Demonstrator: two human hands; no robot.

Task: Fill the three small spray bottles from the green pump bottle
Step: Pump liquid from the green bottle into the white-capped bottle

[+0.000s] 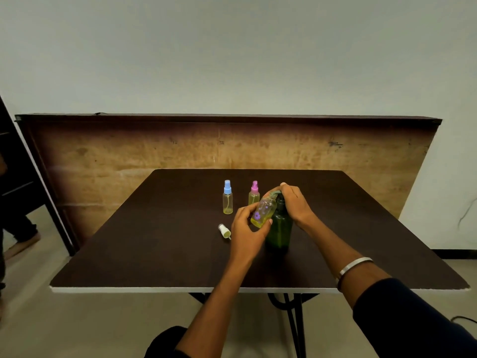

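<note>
Head view. Green pump bottle (280,228): translucent dark-green plastic, squarish body, upright on the surface (154,228), just right of centre. Right hand (295,202) lies over its pump head, fingers curled down on it. Left hand (245,228) grips an uncapped spray bottle (263,211), clear plastic with a purple flower print and yellowish liquid in the bottom, tilted with its neck up at the pump spout. Its white spray cap (224,230) lies on its side at 9 o'clock of the left hand. Blue-capped bottle (227,197) and pink-capped bottle (254,193) stand upright at 11 o'clock, apart. Surface: dark matt brown wood-grain, pale front edge. Behind it a worn plywood board (129,151) leans against a plain pale wall (232,47).
</note>
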